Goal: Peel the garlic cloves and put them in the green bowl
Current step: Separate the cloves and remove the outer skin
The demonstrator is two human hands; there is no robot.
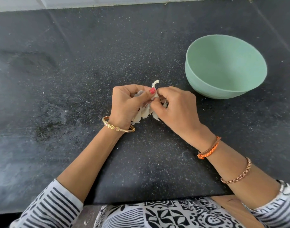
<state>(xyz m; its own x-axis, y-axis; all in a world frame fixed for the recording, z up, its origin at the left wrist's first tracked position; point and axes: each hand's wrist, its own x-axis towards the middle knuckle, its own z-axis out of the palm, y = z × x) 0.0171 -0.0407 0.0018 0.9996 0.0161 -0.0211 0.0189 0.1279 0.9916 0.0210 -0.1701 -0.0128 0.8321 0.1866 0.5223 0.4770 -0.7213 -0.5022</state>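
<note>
Both hands meet over the middle of the black counter. My left hand [127, 102] curls round a garlic clove [155, 89] with white papery skin, the thumb pressed on its top. My right hand [175, 106] pinches the same clove from the right side. Below the hands lies a small heap of white garlic cloves and skins [145, 114], partly hidden by my fingers. The green bowl [226, 51] stands to the upper right of my hands and its visible inside holds nothing.
The dark speckled counter [75, 79] stretches left and behind the hands, with a white tiled wall [91, 2] at its back edge. The counter's front edge runs just above my patterned clothing [165, 214]. Tiny skin flakes dot the surface.
</note>
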